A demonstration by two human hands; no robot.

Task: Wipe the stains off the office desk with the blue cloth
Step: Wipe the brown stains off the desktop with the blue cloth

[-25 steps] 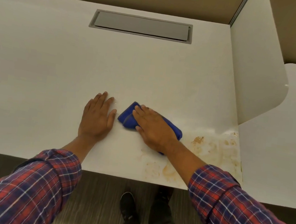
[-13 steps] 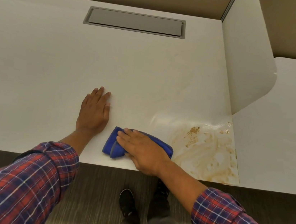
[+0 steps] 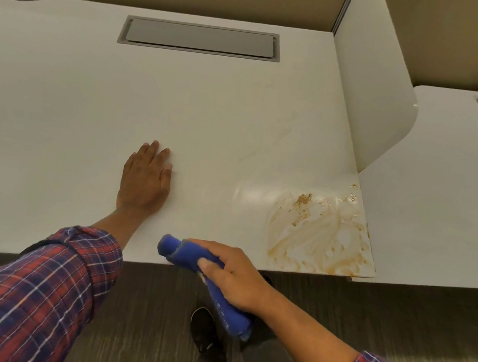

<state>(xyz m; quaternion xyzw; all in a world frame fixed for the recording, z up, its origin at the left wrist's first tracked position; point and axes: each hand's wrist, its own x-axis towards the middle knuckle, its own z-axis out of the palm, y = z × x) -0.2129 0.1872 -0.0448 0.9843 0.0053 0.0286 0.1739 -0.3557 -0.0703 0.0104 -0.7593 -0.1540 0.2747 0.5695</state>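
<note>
I am watching the right hand (image 3: 231,274) gripping the blue cloth (image 3: 212,283), fingers closed around the bunched fabric at the desk's (image 3: 90,100) near edge; one end is lying on the edge, the rest is hanging off below it. The left hand (image 3: 145,179) is resting flat on the desk, palm down, fingers together, holding nothing, just left of the cloth and farther in. The brown stains (image 3: 316,233) are smearing the desk's near right corner, right of the cloth, beside the white divider panel (image 3: 371,92).
</note>
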